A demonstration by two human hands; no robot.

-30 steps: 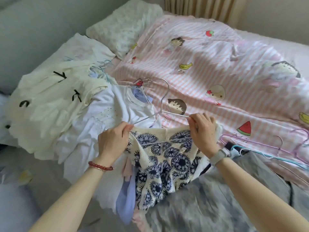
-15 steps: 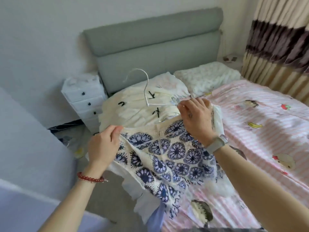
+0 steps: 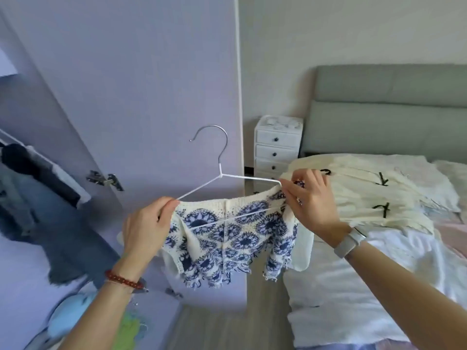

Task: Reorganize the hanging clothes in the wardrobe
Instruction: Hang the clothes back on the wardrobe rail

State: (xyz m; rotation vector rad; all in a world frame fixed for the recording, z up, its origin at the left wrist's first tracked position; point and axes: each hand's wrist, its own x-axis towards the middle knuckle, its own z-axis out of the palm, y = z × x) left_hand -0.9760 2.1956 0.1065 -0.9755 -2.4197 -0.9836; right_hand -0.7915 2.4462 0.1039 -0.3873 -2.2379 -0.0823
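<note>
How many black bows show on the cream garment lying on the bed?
3 on the cream garment: one at its near edge, partly hidden behind the right hand; one further right; one below that. Folds may hide more.

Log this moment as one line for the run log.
left hand: grips top's left shoulder | right hand: pinches right shoulder | top: on hanger, held up | wardrobe: open, to the left

Bed [image 3: 389, 127] with grey headboard, cream black-bowed garment [image 3: 366, 195], white clothes [image 3: 353, 286] on top
</note>
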